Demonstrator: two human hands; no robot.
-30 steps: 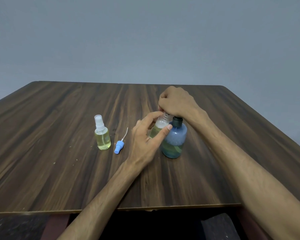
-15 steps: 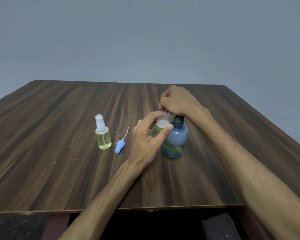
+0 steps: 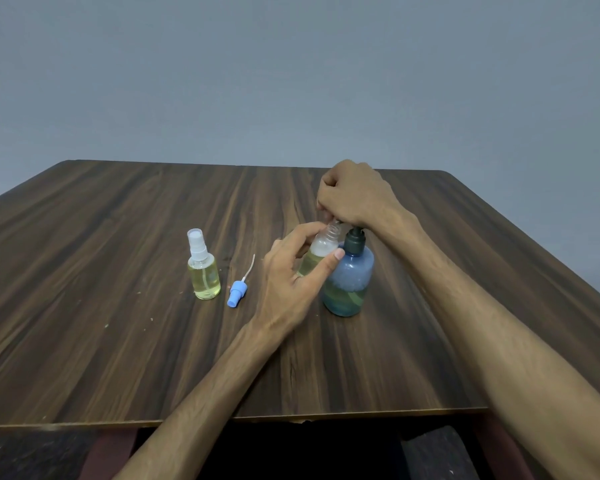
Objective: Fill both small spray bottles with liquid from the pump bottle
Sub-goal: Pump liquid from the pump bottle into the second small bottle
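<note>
A blue pump bottle with a dark collar stands on the wooden table, holding some yellowish liquid at the bottom. My right hand is curled over its pump head, which it hides. My left hand grips an uncapped small clear bottle, tilted against the pump bottle with its threaded mouth just under my right fingers. That small bottle holds yellow liquid in its lower part. A second small spray bottle, capped with a white sprayer and filled with yellow liquid, stands to the left.
A blue sprayer cap with its thin white dip tube lies on the table between the capped bottle and my left hand. Small crumbs dot the wood near the left bottle. The table's front edge runs just above my forearms.
My right hand has risen slightly over the pump head, and the small bottle's threaded neck now shows more. My left hand and the other objects have stayed in place.
</note>
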